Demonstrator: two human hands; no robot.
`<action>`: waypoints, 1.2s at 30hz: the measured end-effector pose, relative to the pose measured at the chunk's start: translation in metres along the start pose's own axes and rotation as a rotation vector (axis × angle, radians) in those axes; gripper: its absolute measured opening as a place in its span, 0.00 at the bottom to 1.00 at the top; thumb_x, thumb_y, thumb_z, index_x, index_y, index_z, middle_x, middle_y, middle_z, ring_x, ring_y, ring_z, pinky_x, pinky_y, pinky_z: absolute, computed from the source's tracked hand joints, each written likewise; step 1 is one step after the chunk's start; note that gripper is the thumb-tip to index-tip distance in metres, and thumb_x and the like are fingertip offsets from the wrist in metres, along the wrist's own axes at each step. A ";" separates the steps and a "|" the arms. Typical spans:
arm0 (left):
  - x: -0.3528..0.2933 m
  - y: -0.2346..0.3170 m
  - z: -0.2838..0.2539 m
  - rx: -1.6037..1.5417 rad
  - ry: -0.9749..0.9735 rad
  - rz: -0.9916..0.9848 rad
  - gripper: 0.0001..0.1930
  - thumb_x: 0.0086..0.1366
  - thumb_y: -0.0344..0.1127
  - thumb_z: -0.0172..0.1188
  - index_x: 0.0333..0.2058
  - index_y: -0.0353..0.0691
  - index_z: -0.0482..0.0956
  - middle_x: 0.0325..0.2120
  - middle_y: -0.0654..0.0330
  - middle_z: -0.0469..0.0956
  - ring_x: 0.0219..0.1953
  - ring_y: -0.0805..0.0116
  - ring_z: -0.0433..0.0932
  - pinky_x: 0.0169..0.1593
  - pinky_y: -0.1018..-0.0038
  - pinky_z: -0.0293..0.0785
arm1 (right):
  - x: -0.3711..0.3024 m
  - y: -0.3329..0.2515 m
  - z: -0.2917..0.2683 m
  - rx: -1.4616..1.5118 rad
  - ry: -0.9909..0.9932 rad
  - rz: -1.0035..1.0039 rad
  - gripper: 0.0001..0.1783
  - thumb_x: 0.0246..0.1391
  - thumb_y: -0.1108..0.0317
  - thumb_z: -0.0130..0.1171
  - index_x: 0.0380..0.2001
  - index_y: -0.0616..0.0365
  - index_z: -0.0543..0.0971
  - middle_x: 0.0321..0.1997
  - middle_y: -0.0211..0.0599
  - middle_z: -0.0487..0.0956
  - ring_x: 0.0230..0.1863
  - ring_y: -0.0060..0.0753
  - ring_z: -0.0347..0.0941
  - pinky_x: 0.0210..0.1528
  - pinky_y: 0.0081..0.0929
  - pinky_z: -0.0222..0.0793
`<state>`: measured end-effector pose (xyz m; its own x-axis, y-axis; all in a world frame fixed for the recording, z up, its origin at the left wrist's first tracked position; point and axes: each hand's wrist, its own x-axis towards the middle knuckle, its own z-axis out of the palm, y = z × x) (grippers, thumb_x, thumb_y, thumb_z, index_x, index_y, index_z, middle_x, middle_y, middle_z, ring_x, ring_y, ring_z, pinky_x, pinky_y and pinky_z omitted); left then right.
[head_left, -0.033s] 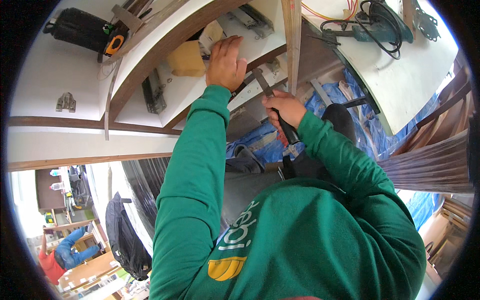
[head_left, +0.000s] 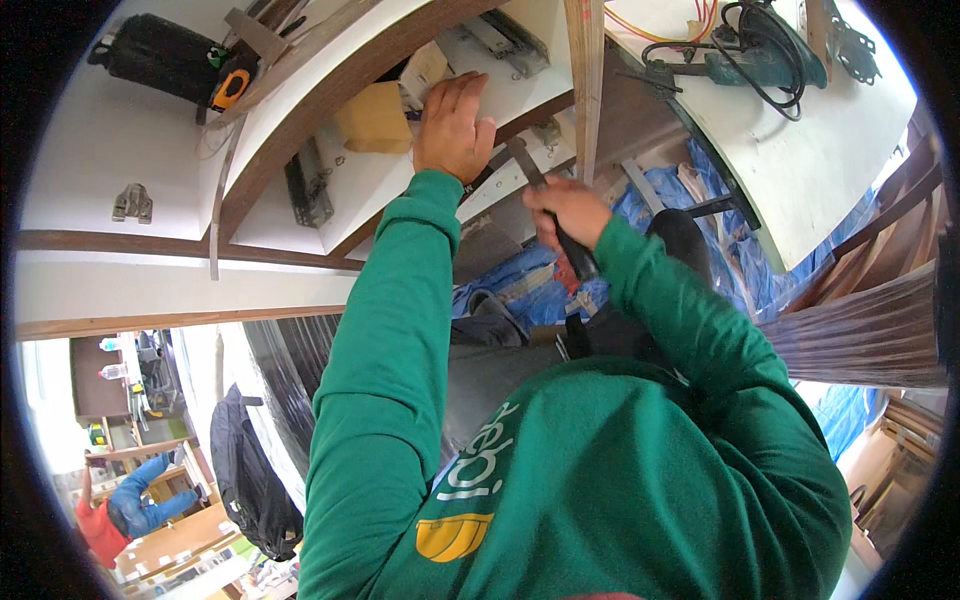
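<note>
My left hand lies flat with its fingers stretched out on the white cabinet panel, beside a piece of tan sheet. That hand holds nothing. My right hand is wrapped around the dark handle of a flat-bladed hand tool. The tool's grey blade points up and left, its tip near the panel's brown wooden edge. Whether the tip touches the edge, I cannot tell. Metal drawer slides lie on the panel to the left of the tan sheet.
A corded power tool rests on a white board at the upper right. At the far left are a tape measure and a metal hinge. Blue plastic sheeting covers the floor. Another person works at the lower left.
The handle end of the tool in my right hand has risen slightly, and my right forearm has shifted a little. My left hand stays in place.
</note>
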<state>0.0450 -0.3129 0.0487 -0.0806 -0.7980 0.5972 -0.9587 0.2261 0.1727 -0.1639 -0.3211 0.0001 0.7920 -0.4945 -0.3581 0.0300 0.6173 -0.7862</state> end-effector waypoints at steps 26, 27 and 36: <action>0.003 -0.003 0.001 0.008 0.009 -0.028 0.27 0.58 0.35 0.54 0.57 0.38 0.69 0.56 0.47 0.71 0.58 0.42 0.65 0.65 0.54 0.60 | -0.006 -0.019 -0.021 -0.087 0.046 0.000 0.15 0.60 0.61 0.57 0.22 0.52 0.67 0.13 0.28 0.64 0.12 0.28 0.63 0.13 0.28 0.58; 0.004 -0.004 0.001 0.009 0.011 -0.027 0.27 0.58 0.35 0.55 0.57 0.38 0.69 0.56 0.47 0.71 0.59 0.42 0.65 0.65 0.54 0.60 | 0.001 -0.025 -0.028 -0.168 0.000 -0.039 0.15 0.60 0.61 0.57 0.22 0.52 0.67 0.13 0.28 0.65 0.12 0.28 0.63 0.13 0.28 0.57; 0.003 0.000 -0.002 0.008 -0.019 -0.047 0.28 0.57 0.34 0.55 0.58 0.38 0.68 0.56 0.47 0.70 0.60 0.43 0.64 0.65 0.55 0.60 | 0.024 -0.032 -0.051 -0.135 0.028 -0.039 0.14 0.60 0.62 0.57 0.24 0.49 0.66 0.13 0.26 0.64 0.11 0.25 0.60 0.12 0.27 0.55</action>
<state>0.0452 -0.3149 0.0519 -0.0401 -0.8180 0.5738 -0.9636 0.1835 0.1943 -0.1775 -0.3839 -0.0094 0.7747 -0.5344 -0.3379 -0.0232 0.5100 -0.8598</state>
